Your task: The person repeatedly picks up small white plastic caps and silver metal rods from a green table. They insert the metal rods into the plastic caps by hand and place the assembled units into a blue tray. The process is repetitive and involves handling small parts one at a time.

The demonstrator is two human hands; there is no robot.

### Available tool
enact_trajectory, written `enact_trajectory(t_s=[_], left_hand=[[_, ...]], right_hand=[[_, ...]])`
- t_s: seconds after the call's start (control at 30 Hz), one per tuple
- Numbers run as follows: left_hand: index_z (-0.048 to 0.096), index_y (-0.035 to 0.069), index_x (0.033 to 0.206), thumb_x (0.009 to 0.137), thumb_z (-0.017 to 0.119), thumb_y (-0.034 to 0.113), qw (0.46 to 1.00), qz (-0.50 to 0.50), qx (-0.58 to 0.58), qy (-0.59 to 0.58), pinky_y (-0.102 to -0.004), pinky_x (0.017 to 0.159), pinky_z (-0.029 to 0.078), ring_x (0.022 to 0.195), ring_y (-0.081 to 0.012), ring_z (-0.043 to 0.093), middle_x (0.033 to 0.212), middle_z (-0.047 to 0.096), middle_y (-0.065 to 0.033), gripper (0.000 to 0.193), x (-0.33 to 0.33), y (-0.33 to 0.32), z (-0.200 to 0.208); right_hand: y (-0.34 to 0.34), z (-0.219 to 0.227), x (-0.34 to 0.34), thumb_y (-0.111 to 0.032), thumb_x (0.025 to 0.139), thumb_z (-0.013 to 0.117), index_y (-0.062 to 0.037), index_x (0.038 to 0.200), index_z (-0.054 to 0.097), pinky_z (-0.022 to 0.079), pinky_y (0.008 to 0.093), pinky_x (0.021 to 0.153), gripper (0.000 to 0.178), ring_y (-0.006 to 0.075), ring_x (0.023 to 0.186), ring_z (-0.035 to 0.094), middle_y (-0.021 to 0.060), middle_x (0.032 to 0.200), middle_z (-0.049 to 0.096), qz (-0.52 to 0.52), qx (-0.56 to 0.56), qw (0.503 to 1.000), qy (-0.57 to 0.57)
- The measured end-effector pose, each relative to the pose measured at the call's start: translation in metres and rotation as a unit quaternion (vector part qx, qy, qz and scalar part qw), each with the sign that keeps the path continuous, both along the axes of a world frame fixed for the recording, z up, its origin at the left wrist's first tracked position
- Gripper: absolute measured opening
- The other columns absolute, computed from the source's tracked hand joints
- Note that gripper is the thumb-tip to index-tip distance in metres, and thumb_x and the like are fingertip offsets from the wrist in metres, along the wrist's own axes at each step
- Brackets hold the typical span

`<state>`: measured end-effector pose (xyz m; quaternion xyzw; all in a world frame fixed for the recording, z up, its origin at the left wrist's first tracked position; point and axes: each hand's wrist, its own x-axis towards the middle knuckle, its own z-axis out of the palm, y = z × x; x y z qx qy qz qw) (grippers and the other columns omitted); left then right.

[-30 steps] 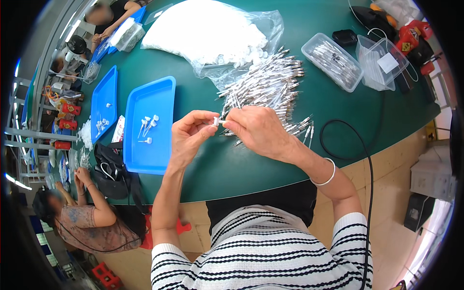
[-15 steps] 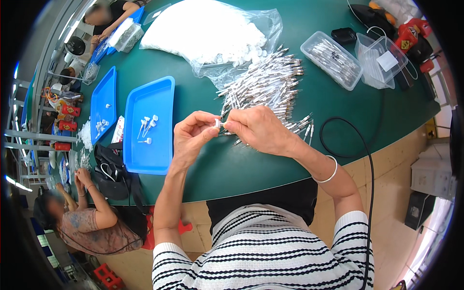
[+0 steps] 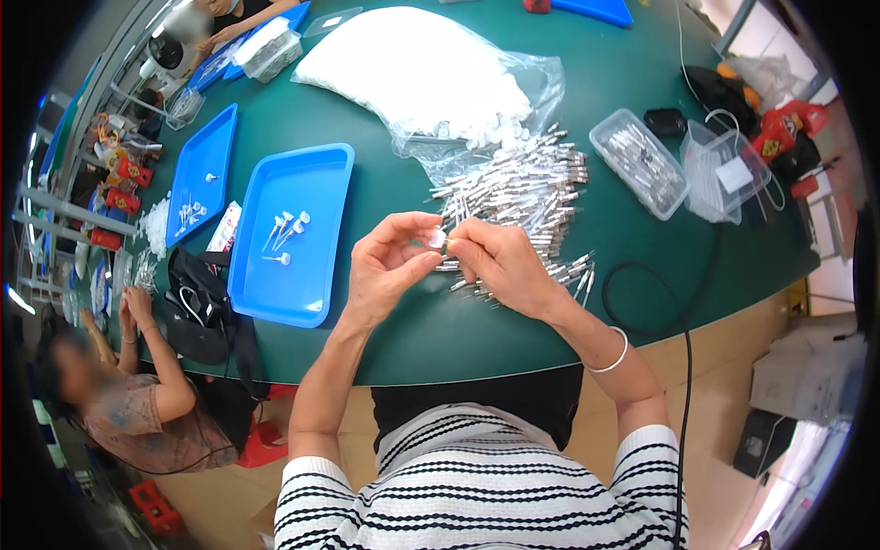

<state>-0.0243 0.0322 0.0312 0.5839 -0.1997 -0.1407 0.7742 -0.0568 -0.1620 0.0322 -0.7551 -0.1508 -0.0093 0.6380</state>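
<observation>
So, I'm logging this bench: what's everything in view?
Held cap: one, white, centre
Loose rods: many, silver and white, centre
Cap pile: many, white, far side
Trays: at least four, blue, left and far edge
Capped pieces: about four, white, nearest tray; more beyond
Tub of rods: one, clear, right
Other tubs: uncounted, clear, farther right
Bag: one, black, left
Cable: one, black, right
Table: one, green, centre
Co-workers: at least two, mixed clothing, left
Background clutter: uncountable, mixed, edges
Striped top: one, white and black, bottom
Left hand: one, bare, holding cap
Right hand: one, bare, beside cap
</observation>
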Motion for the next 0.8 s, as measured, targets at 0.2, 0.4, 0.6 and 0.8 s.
enact_trajectory(t_s=[0.2,0.4,0.6,0.8], left_hand=[[0.061,-0.004,0.113,0.085,0.068,-0.006,0.998,-0.021,-0.052,-0.018,-0.0278,0.083,0.055,0.099,-0.0147,0.060,0.109,0.061,-0.0091,0.028,-0.002,0.005,-0.003],[0.065,-0.004,0.108,0.087,0.067,-0.008,0.995,-0.020,-0.077,-0.064,-0.0284,0.083,0.056,0.096,-0.0154,0.062,0.106,0.061,-0.0099,0.022,-0.004,0.004,-0.002],[0.067,-0.003,0.103,0.085,0.069,-0.008,0.994,-0.022,-0.018,-0.107,-0.0301,0.083,0.054,0.094,-0.0155,0.061,0.103,0.059,-0.0103,0.019,-0.002,0.008,0.001],[0.067,-0.003,0.103,0.085,0.069,-0.008,0.995,-0.019,-0.051,-0.078,-0.0313,0.083,0.055,0.094,-0.0150,0.060,0.103,0.059,-0.0101,0.020,-0.007,0.006,0.000]], right_hand=[[0.005,0.000,0.001,-0.014,0.099,0.057,-0.0013,0.093,0.062,0.045,0.0265,0.056,0.015,0.0101,0.059,0.056,0.0036,0.066,0.058,0.023,0.015,1.000,-0.013],[0.008,-0.008,0.001,-0.016,0.101,0.055,-0.0019,0.096,0.064,0.044,0.0250,0.056,0.018,0.0092,0.061,0.057,0.0030,0.069,0.061,0.035,0.026,0.998,-0.038],[0.015,-0.014,-0.003,-0.019,0.101,0.056,-0.0026,0.095,0.064,0.043,0.0245,0.054,0.019,0.0088,0.059,0.055,0.0020,0.065,0.059,0.002,0.030,0.997,-0.076],[0.020,-0.015,-0.007,-0.019,0.101,0.057,-0.0033,0.095,0.065,0.042,0.0233,0.054,0.019,0.0078,0.059,0.055,0.0018,0.066,0.059,-0.004,0.054,0.997,-0.052]])
